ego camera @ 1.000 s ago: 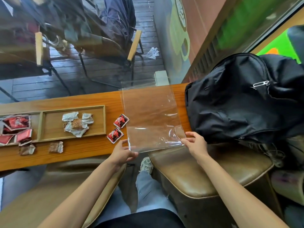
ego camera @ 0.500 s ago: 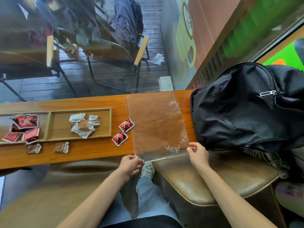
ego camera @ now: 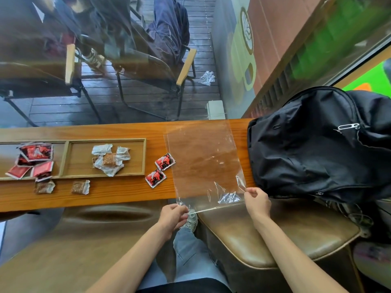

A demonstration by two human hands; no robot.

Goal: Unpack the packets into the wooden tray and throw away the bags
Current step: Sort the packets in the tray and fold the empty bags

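1. at the far left, the long two-compartment wooden tray (ego camera: 146, 157) lies flat on the narrow orange-brown wooden worktop (ego camera: 118, 195); its left compartment holds a loose heap of red foil packets (ego camera: 35, 160), one of them hanging over the near rim.
2. the tray's right compartment holds a small pile of white-and-brown paper packets (ego camera: 110, 159).
3. two brown-and-white packets (ego camera: 80, 187) lie on the worktop just beside the tray's near edge, outside it.
4. two red-and-black square packets (ego camera: 160, 170) lie on the worktop between the tray's right end and the bag, apart from both; i cannot tell whether the upper one touches the bag's edge.
5. the person's left hand (ego camera: 172, 216) is below the worktop's near edge, its grip pinched on the near left corner of the large clear plastic bag (ego camera: 203, 161).
6. the bag lies spread flat on the worktop, looks empty, and its near end hangs past the edge towards the person, crinkled where it is held.
7. the right hand (ego camera: 257, 200) has its grip pinched on the bag's near right corner, just beside the black fabric backpack (ego camera: 313, 149).
8. the backpack rests on the worktop's right end and over the tan leather seat (ego camera: 275, 235), touching or nearly touching the bag's right edge.
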